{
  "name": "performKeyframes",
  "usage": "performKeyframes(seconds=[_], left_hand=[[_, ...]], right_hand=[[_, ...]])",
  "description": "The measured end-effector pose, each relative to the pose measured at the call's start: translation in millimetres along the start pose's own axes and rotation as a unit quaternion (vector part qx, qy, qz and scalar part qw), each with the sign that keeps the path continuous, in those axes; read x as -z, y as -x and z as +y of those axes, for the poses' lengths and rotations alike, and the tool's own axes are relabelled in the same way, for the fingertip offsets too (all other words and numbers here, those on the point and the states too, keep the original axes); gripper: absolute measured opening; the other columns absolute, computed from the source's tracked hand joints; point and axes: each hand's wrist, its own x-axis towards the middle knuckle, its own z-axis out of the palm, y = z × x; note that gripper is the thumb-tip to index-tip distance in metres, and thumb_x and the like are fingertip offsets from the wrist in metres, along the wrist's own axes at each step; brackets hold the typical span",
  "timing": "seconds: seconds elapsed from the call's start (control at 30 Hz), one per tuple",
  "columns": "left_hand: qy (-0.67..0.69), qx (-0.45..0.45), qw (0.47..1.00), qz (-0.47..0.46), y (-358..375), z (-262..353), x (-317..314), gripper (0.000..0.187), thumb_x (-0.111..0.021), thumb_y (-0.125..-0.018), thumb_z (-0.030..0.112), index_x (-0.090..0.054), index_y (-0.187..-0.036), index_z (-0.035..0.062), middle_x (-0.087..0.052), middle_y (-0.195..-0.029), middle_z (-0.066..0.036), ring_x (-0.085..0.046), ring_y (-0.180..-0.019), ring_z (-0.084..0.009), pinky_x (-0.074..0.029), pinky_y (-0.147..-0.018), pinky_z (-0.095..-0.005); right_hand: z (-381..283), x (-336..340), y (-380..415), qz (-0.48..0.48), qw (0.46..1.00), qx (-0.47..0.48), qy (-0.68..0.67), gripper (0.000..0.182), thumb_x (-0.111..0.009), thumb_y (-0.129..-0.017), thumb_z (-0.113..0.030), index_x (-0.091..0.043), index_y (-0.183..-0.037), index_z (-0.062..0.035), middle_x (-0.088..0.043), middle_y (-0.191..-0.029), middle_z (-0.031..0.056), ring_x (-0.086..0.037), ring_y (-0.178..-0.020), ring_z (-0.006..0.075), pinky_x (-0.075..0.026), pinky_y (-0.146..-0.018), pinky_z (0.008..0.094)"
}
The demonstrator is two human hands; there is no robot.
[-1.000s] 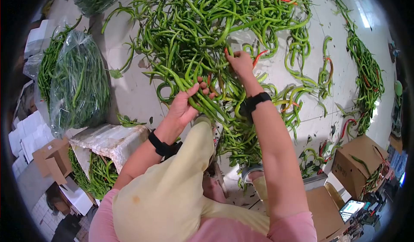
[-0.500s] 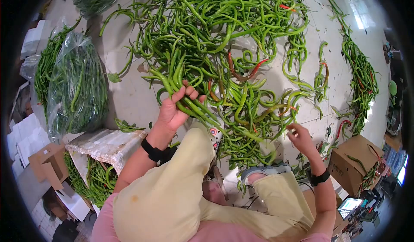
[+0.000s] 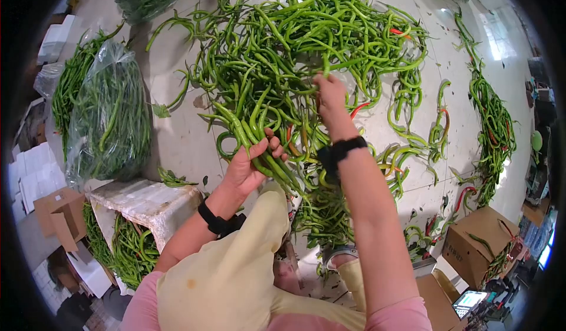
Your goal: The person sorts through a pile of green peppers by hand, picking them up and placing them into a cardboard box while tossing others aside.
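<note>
My left hand [image 3: 247,164] is closed around a bunch of long green chili peppers [image 3: 239,131], their thicker ends pointing up and left and their thin ends hanging toward my knee. My right hand [image 3: 332,98] reaches over the big pile of green chili peppers [image 3: 265,48] on the floor. Its fingers pinch the end of a bright green chili pepper [image 3: 326,64]; the fingertips are partly hidden. A red chili pepper [image 3: 359,109] lies just right of that hand.
Clear plastic bags of peppers [image 3: 109,112] stand at the left, above a white foam box [image 3: 141,198] with peppers inside. A long row of peppers [image 3: 492,127] lies at the right. A cardboard box [image 3: 471,242] sits at lower right, near a lit screen [image 3: 470,300].
My right hand has moved from beside the pile at the right, up and left onto its middle, and now pinches a pepper. My left hand still holds its bunch, slightly lower.
</note>
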Motion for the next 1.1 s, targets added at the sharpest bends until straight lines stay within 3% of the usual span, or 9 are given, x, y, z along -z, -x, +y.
performKeyframes(seconds=[0.07,0.1,0.27,0.47,0.53,0.63,0.8,0.97,1.1], left_hand=[[-0.01,0.001,1.0,0.007,-2,2,3,0.031,-0.064,-0.082,0.014,-0.05,-0.109,0.0086,-0.052,-0.091,-0.005,-0.05,-0.083,-0.0184,-0.041,-0.088,-0.0389],[-0.014,0.003,1.0,0.013,-2,3,4,0.03,-0.064,-0.082,0.014,-0.051,-0.109,0.0086,-0.053,-0.093,-0.005,-0.051,-0.084,-0.0186,-0.042,-0.088,-0.0386],[-0.065,0.018,0.998,0.0,-7,3,4,0.029,-0.063,-0.083,0.014,-0.052,-0.11,0.0082,-0.056,-0.108,-0.009,-0.054,-0.091,-0.0177,-0.044,-0.086,-0.0363],[-0.165,0.027,0.985,0.036,-8,2,-11,0.031,-0.062,-0.084,0.013,-0.051,-0.111,0.0025,-0.06,-0.1,-0.008,-0.057,-0.089,-0.0155,-0.047,-0.083,-0.0296],[-0.186,-0.003,0.981,0.05,-5,4,4,0.031,-0.061,-0.084,0.013,-0.05,-0.111,0.0025,-0.06,-0.095,-0.007,-0.058,-0.088,-0.0167,-0.047,-0.084,-0.0303],[-0.09,-0.017,0.996,0.007,-4,8,7,0.03,-0.061,-0.084,0.013,-0.049,-0.11,0.0039,-0.057,-0.086,-0.005,-0.057,-0.088,-0.0217,-0.046,-0.09,-0.0409],[-0.084,-0.011,0.996,0.031,3,6,-5,0.038,-0.064,-0.081,0.012,-0.047,-0.114,0.0057,-0.056,-0.09,-0.006,-0.057,-0.089,-0.0221,-0.044,-0.094,-0.0465],[-0.04,-0.004,0.999,0.034,7,3,-7,0.037,-0.065,-0.079,0.008,-0.049,-0.112,0.0051,-0.056,-0.091,-0.005,-0.055,-0.09,-0.0211,-0.041,-0.097,-0.0467],[0.01,0.001,1.0,-0.006,12,-1,-8,0.034,-0.066,-0.078,0.009,-0.05,-0.108,0.0067,-0.055,-0.087,-0.005,-0.054,-0.085,-0.0196,-0.039,-0.099,-0.0443]], right_hand=[[-11,34,21,-0.018,0.994,-0.002,-0.104,0.022,-0.055,-0.087,-0.016,-0.058,-0.104,-0.0027,-0.055,-0.075,-0.0005,-0.045,-0.061,0.005,-0.036,-0.054,0.0193],[-4,64,28,-0.165,0.959,-0.014,-0.228,0.027,-0.052,-0.09,-0.019,-0.055,-0.11,-0.0028,-0.051,-0.071,-0.0027,-0.042,-0.058,0.0047,-0.036,-0.055,0.0183],[9,109,120,-0.1,0.928,-0.152,-0.325,0.032,-0.046,-0.093,-0.025,-0.052,-0.115,-0.0021,-0.048,-0.068,-0.0035,-0.041,-0.057,0.005,-0.033,-0.046,0.0169],[-15,48,201,-0.348,0.894,-0.276,-0.062,0.039,-0.047,-0.092,-0.032,-0.052,-0.113,0.0004,-0.053,-0.065,0.0024,-0.042,-0.048,0.0085,-0.039,-0.046,0.0219],[14,60,148,-0.306,0.916,-0.036,0.257,0.037,-0.046,-0.093,-0.03,-0.052,-0.113,-0.0001,-0.059,-0.075,0.0052,-0.05,-0.055,0.0102,-0.043,-0.054,0.023],[-4,55,53,-0.124,0.992,-0.021,-0.003,0.032,-0.048,-0.092,-0.023,-0.046,-0.115,-0.0003,-0.059,-0.089,0.0099,-0.057,-0.077,0.016,-0.049,-0.068,0.0289],[-8,9,-40,-0.021,0.926,-0.156,-0.342,0.034,-0.059,-0.083,-0.003,-0.043,-0.113,0.0015,-0.052,-0.099,0.0154,-0.054,-0.08,0.0212,-0.051,-0.068,0.0309],[-15,9,-38,0.023,0.968,-0.035,-0.249,0.013,-0.058,-0.085,-0.005,-0.055,-0.097,0.0,-0.061,-0.083,0.0096,-0.052,-0.063,0.0135,-0.047,-0.058,0.0241],[-37,36,4,-0.092,0.972,0.083,-0.199,0.011,-0.053,-0.089,-0.01,-0.057,-0.097,-0.0029,-0.063,-0.095,0.0089,-0.051,-0.064,0.0091,-0.046,-0.062,0.0202]])
